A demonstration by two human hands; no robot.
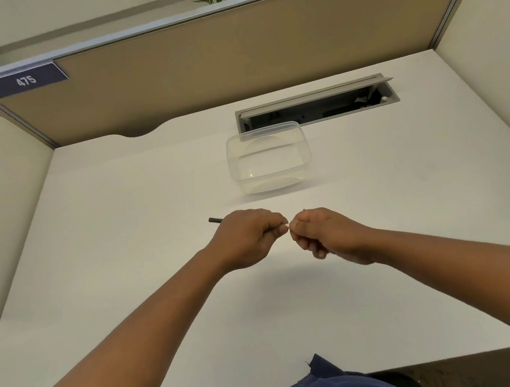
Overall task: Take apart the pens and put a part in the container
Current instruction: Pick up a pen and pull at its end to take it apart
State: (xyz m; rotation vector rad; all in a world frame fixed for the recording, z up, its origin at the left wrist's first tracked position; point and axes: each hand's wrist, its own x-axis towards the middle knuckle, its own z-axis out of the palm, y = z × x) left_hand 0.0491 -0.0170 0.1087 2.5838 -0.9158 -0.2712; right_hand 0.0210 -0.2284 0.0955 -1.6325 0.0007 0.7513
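A dark pen is held level above the white desk. Only its left end sticks out past my left hand, which is closed around the barrel. My right hand is closed on the pen's other end, where a tiny dark tip shows above the knuckles. The two fists almost touch at the thumbs. Most of the pen is hidden inside them. A clear plastic container stands open on the desk just beyond my hands, with nothing visible in it.
A grey cable hatch with its lid raised is set into the desk behind the container. Tan partition walls enclose the desk at the back and both sides. A blue label reading 475 hangs at the upper left.
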